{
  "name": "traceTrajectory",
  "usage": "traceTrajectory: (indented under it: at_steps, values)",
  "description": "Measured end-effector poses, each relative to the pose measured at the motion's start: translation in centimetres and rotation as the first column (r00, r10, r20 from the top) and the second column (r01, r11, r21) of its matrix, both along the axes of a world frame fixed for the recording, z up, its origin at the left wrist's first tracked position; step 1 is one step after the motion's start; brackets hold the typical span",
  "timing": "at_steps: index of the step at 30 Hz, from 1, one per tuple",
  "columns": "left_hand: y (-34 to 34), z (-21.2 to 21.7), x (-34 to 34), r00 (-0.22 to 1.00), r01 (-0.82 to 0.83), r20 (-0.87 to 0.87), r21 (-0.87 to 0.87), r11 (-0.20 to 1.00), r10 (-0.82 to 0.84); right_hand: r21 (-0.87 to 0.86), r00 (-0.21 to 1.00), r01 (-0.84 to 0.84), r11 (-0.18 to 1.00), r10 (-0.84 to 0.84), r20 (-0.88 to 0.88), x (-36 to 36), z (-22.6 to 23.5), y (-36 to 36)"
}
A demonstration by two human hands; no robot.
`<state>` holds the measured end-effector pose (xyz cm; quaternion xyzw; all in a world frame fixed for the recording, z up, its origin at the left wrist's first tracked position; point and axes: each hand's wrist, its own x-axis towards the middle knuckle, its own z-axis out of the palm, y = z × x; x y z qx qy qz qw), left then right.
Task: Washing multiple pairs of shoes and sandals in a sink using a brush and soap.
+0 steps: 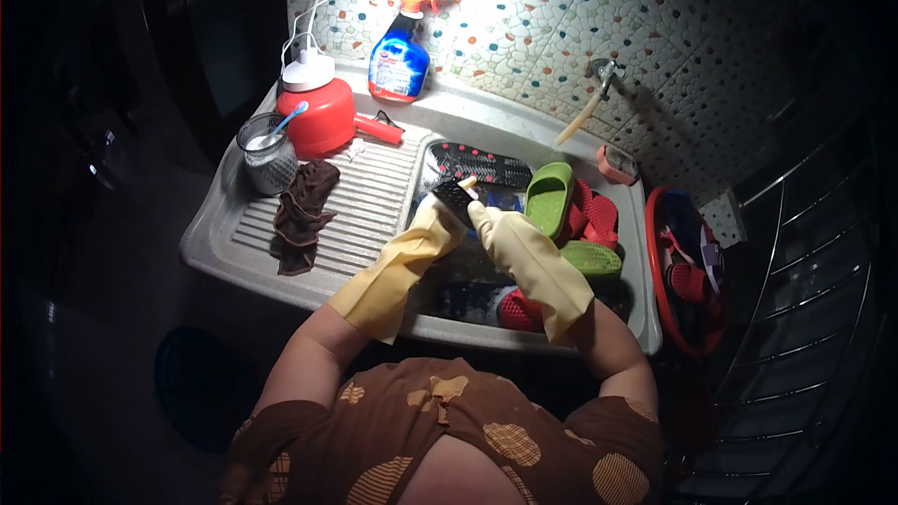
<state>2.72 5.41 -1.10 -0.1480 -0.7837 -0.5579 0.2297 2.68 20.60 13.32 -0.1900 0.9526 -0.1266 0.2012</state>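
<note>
Both hands wear cream-yellow rubber gloves and meet over the basin of the sink [421, 326]. My left hand [436, 221] is closed round a black slipper [454, 194], seen end-on with its dotted surface up. My right hand [490, 223] is closed against its right side; a small pinkish-white thing [473, 193] shows by its fingers, too small to name. Just beyond lies a black sole with red dots [482, 165]. Green slippers [550, 194] and red slippers [596, 213] are piled at the right. Another red piece [521, 310] lies under my right forearm in the dark basin.
On the ribbed washboard [360, 215] lies a brown cloth [307, 210]. A glass jar [269, 159], red container [318, 120] and blue spray bottle [399, 61] stand behind. A tap with a hose [585, 117] overhangs a soap dish [617, 165]. A red tub [658, 271] stands right.
</note>
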Motion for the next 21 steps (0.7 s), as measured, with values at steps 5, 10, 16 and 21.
traceTrajectory:
  at_steps: [5, 10, 16, 21]
  values:
    - [-0.1, 0.2, 0.0, 0.995, 0.048, -0.095, 0.076, 0.996, -0.041, -0.151, 0.965, 0.114, 0.982, -0.146, -0.220, -1.0, -0.6, 0.0]
    - [-1.0, -0.3, 0.2, 0.992, -0.067, -0.107, -0.042, 0.997, 0.062, -0.040, 0.990, 0.004, 0.999, -0.010, -0.138, -1.5, -0.8, 0.6]
    - [-0.6, -0.2, 0.2, 0.988, 0.015, -0.154, -0.021, 1.000, -0.018, -0.112, 0.996, 0.045, 0.993, -0.053, -0.076, -0.4, 0.1, 1.2]
    - [-0.9, 0.5, 0.5, 0.972, 0.057, 0.225, 0.083, 0.995, -0.075, -0.182, 0.993, 0.009, 0.983, -0.031, -0.116, -0.3, -1.6, 0.9]
